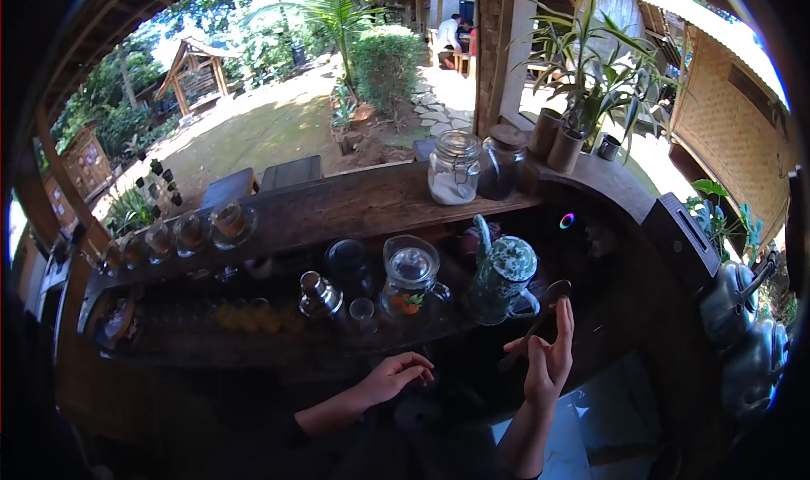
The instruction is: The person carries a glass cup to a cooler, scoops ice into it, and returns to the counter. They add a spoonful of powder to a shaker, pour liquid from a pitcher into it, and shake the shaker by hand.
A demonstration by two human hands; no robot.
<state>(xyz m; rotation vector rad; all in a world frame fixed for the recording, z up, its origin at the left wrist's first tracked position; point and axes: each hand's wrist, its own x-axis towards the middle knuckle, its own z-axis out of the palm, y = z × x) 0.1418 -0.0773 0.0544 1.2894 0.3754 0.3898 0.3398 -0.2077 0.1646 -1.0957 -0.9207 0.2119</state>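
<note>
My right hand (548,362) is raised at the counter's front edge, fingers pointing up, with a dark spoon (557,292) held in it. The spoon's bowl shows beyond the fingertips; part of its handle is hidden by the hand. Lower and to the left, my left hand (395,380) hovers with loosely bent fingers and nothing visible in it. Nearest the spoon stands a green-and-white speckled enamel pot (506,279) with a long spout. Left of the pot are a glass pitcher (410,273) with something red and green in it, a small glass (363,313) and a metal cocktail shaker (320,296).
A clip-top jar of white granules (455,168) and a dark lidded jar (504,161) stand on the raised wooden ledge (354,208). Several filled glasses (229,218) line its left end. Potted plants (567,147), a laptop (682,231) and large metal kettles (730,299) are at right.
</note>
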